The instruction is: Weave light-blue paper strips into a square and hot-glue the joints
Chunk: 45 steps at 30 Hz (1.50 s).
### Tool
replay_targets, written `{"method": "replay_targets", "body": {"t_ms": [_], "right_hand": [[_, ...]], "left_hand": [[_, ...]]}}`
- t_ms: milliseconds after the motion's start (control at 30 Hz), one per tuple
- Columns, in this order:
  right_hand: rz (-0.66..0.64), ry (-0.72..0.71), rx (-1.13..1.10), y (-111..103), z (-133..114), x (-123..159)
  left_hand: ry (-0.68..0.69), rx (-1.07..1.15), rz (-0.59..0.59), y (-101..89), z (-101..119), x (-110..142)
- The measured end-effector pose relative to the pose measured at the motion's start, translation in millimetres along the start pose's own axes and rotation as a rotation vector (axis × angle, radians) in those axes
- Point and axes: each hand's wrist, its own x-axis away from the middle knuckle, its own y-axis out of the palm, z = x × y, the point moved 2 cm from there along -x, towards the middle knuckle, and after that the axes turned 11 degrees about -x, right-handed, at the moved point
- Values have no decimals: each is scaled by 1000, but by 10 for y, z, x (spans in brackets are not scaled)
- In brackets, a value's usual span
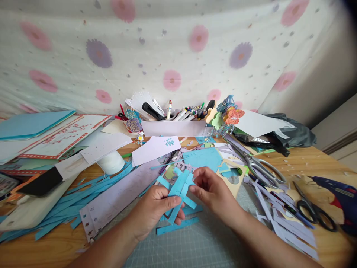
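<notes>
Several blue paper strips [180, 188] cross over one another in a loose lattice above the cutting mat [173, 251]. My left hand [163, 206] is closed on the lattice from the lower left, its thumb pressed flat on top and fingers underneath. On the other side, my right hand [213, 190] pinches the end of one strip between thumb and forefinger. Just below the lattice, a loose blue strip [178, 226] lies on the mat. Behind my hands is a larger piece of blue paper [205, 159].
Long blue strips [92, 201] and a white roll [111, 162] lie left. Large grey scissors [263, 167], black scissors [315, 214] and a dark blue glue gun [338, 193] lie right, beside white paper scraps [295, 230]. A white box [174, 128] of pens stands behind.
</notes>
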Motion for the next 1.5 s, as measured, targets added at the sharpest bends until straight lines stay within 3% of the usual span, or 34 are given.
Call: {"method": "replay_targets", "body": {"t_ms": [200, 367, 600, 767, 933, 1233, 1367, 1500], "right_hand": [[-53, 20, -104, -27, 6, -22], [-108, 66, -316, -43, -4, -13], [-191, 1, -424, -41, -25, -4], [-199, -113, -319, -47, -36, 3], [-204, -229, -189, -49, -87, 8], [-109, -526, 204, -84, -174, 37], [-93, -563, 176, -77, -146, 42], [-20, -472, 60, -40, -104, 40]], "left_hand": [[-8, -68, -9, 9, 21, 2], [-18, -44, -58, 10, -23, -11], [-24, 15, -105, 4, -51, -30], [-74, 125, -198, 8, -65, -22], [-84, 187, -214, 21, -39, -15], [-81, 36, -105, 17, -76, -29], [-94, -46, -54, 15, -83, -30], [-87, 22, -72, 43, -67, -14]]}}
